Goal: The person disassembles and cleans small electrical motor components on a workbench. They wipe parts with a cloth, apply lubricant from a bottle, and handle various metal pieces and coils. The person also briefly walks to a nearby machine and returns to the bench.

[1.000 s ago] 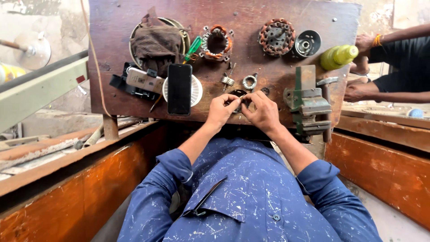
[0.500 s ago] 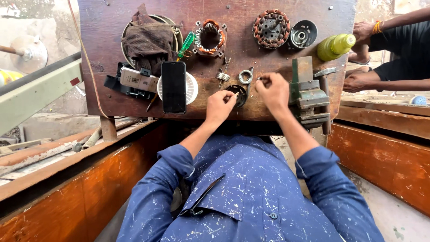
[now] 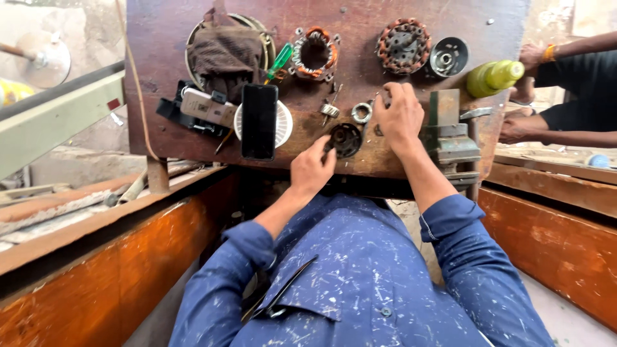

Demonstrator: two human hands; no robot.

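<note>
Two hands work over small motor parts on a worn wooden counter (image 3: 193, 138).

Curled fingers of the left hand (image 3: 312, 168) rest against a dark round part (image 3: 346, 139) near the counter's front edge, touching its rim rather than fully gripping it. Spread flat just beside it, the right hand (image 3: 400, 115) lies palm-down with loose fingers; whether anything sits beneath them cannot be told. A small metal ring (image 3: 361, 113) lies between the hands. Further back are two copper-wound stators (image 3: 403, 45), a black phone (image 3: 259, 121) on a white disc, a green-handled screwdriver (image 3: 280, 62) and a green vise (image 3: 450, 138) at right. Another person's hands (image 3: 520, 128) rest at the far right beside a yellow-green bottle (image 3: 493, 77).
</note>
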